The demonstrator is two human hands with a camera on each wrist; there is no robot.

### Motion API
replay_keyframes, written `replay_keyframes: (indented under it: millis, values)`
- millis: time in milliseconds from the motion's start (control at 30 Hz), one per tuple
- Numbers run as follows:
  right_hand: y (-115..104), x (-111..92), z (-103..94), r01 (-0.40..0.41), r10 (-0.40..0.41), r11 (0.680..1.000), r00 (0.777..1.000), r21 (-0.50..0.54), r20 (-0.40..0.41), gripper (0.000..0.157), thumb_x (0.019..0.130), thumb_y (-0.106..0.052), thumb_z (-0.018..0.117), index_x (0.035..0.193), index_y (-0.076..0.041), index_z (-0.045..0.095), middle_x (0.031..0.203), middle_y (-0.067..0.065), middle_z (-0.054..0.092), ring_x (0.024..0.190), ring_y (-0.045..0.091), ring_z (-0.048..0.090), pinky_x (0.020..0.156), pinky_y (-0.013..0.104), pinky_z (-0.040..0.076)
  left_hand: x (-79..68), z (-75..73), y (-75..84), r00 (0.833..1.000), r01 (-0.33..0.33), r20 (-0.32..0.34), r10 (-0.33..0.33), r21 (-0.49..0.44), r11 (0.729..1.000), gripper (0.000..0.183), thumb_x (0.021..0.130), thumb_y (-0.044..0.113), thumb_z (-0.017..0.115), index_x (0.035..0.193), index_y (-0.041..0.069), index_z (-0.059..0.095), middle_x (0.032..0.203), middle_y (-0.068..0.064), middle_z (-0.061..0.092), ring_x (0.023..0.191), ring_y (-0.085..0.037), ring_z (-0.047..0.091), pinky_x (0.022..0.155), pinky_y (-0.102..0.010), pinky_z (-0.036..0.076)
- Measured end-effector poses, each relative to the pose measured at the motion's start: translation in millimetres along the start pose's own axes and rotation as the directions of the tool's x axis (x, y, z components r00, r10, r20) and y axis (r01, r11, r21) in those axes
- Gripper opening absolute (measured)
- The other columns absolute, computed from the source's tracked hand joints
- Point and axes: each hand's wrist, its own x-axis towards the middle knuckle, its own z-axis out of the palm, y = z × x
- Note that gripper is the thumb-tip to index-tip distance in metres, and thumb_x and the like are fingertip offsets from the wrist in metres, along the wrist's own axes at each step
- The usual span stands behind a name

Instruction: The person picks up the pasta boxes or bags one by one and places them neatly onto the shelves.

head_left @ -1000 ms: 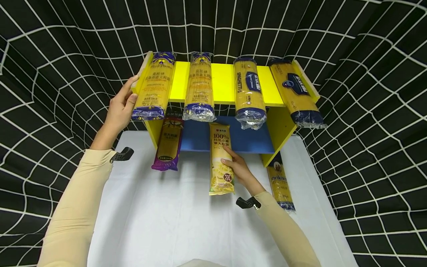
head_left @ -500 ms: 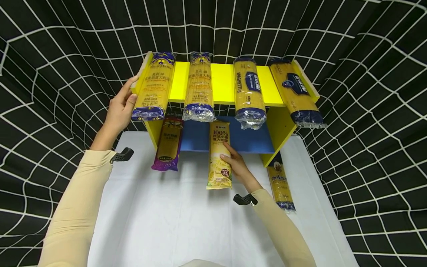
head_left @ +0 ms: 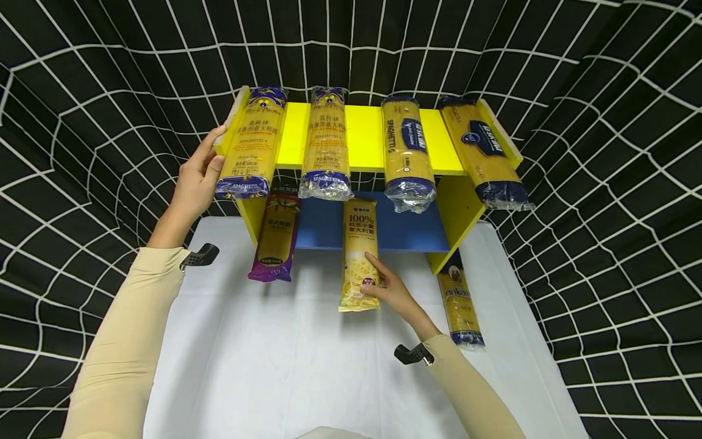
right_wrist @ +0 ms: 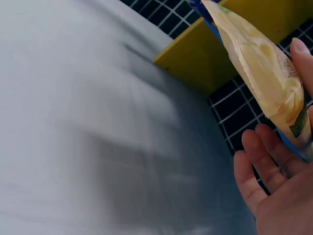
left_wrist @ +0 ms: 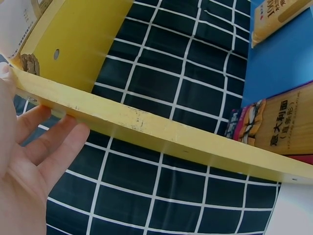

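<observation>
My left hand (head_left: pixel 198 174) grips the upper left corner of the yellow and blue shelf (head_left: pixel 366 137). In the left wrist view its fingers (left_wrist: pixel 63 147) lie against the outer face of the yellow side panel. A pale yellow pasta packet (head_left: pixel 359 244) lies on the blue lower board, its near end sticking out past the front edge. My right hand (head_left: pixel 396 296) is at this near end, index finger and thumb touching the packet's right part. The right wrist view shows the other fingers (right_wrist: pixel 266 156) spread loosely below the packet, with a gap between.
Several spaghetti packets (head_left: pixel 328 143) lie along the yellow top board, overhanging its front. A purple-edged pasta packet (head_left: pixel 276 238) juts from the lower board's left end. Another packet (head_left: pixel 459 305) is on the white tabletop (head_left: pixel 307 378) at right. Black grid cloth (head_left: pixel 620 244) surrounds everything.
The pale yellow packet has slid slightly farther back onto the shelf. My right hand has then shifted down along it towards its near end. My left hand stays in place.
</observation>
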Motion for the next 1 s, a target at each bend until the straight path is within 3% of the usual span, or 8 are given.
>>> replay_keyframes:
  millis: [167, 267, 567, 1000]
  values:
    - [0, -15, 2.7, -0.024, 0.024, 1.000, 1.000, -0.015, 0.015, 0.087, 0.086, -0.013, 0.078, 0.156, -0.031, 0.030, 0.144, 0.022, 0.046, 0.098, 0.021, 0.061, 0.078, 0.029, 0.057, 0.4, 0.3, 0.5, 1.000, -0.002, -0.008, 0.002, 0.003, 1.000, 0.049, 0.105, 0.037, 0.041, 0.151, 0.049, 0.029, 0.145, -0.013, 0.055, 0.084, 0.003, 0.054, 0.070, -0.005, 0.044]
    - [1, -22, 6.2, -0.026, 0.026, 0.999, 1.000, -0.021, 0.007, 0.085, 0.085, -0.014, 0.078, 0.155, -0.030, 0.033, 0.135, 0.024, 0.050, 0.090, 0.018, 0.061, 0.075, 0.028, 0.057, 0.4, 0.3, 0.7, 1.000, 0.002, -0.006, -0.002, 0.005, 1.000, 0.049, 0.105, 0.038, 0.041, 0.151, 0.050, 0.029, 0.145, -0.013, 0.055, 0.085, 0.003, 0.054, 0.071, -0.005, 0.044]
    - [2, -24, 12.0, 0.046, -0.060, 0.988, 0.994, -0.146, -0.093, 0.072, 0.084, -0.029, 0.080, 0.146, -0.039, 0.046, 0.141, 0.011, 0.055, 0.082, 0.021, 0.056, 0.061, 0.023, 0.049, -0.1, 0.1, 1.6, 1.000, 0.011, 0.002, -0.011, 0.002, 1.000, 0.050, 0.105, 0.038, 0.041, 0.151, 0.051, 0.028, 0.145, -0.013, 0.056, 0.084, 0.004, 0.054, 0.070, -0.004, 0.045]
    - [-1, -12, 8.6, 0.026, -0.046, 0.980, 0.994, -0.195, -0.102, 0.068, 0.085, -0.039, 0.078, 0.144, -0.047, 0.045, 0.124, 0.007, 0.061, 0.090, 0.028, 0.054, 0.063, 0.026, 0.048, 0.2, 0.4, -0.4, 1.000, 0.005, -0.001, -0.005, -0.007, 1.000, 0.050, 0.105, 0.038, 0.041, 0.151, 0.050, 0.028, 0.144, -0.014, 0.056, 0.084, 0.002, 0.055, 0.069, -0.005, 0.045]
